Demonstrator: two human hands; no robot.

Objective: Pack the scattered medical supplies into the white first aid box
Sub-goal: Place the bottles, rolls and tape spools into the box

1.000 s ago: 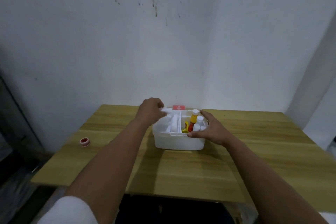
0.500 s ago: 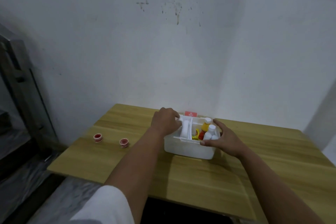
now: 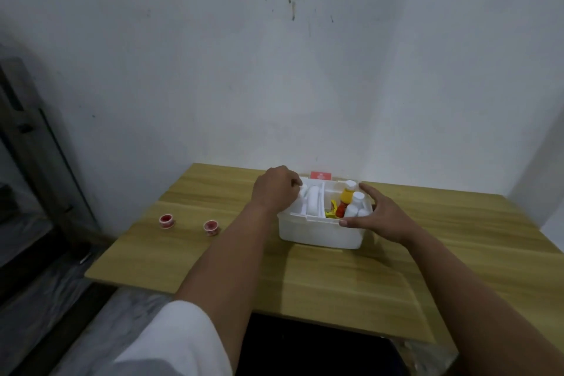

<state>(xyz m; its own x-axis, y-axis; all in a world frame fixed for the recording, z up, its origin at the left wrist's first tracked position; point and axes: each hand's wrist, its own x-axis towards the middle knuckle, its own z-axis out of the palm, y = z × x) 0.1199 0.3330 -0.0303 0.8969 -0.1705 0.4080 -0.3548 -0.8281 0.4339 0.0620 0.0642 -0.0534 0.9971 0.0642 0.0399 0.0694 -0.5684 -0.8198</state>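
Observation:
The white first aid box point(image 3: 317, 230) stands open on the wooden table point(image 3: 335, 278), near its far edge. Inside it I see white rolls point(image 3: 312, 203) on the left, and an orange bottle point(image 3: 347, 196) and white bottles point(image 3: 355, 203) on the right. My left hand point(image 3: 276, 189) is curled over the box's left compartment, fingers on a white item there. My right hand point(image 3: 377, 217) grips the box's right side and front rim. Two small red-and-white tape rolls point(image 3: 167, 221) point(image 3: 211, 227) lie on the table to the left of the box.
A red label point(image 3: 320, 175) sticks up behind the box. The white wall point(image 3: 274, 85) rises right behind the table. A dark metal frame point(image 3: 39, 143) stands at the far left, beside the table edge.
The view has shifted left, bringing both tape rolls and the metal frame into sight. Both hands stay at the box in about the same places.

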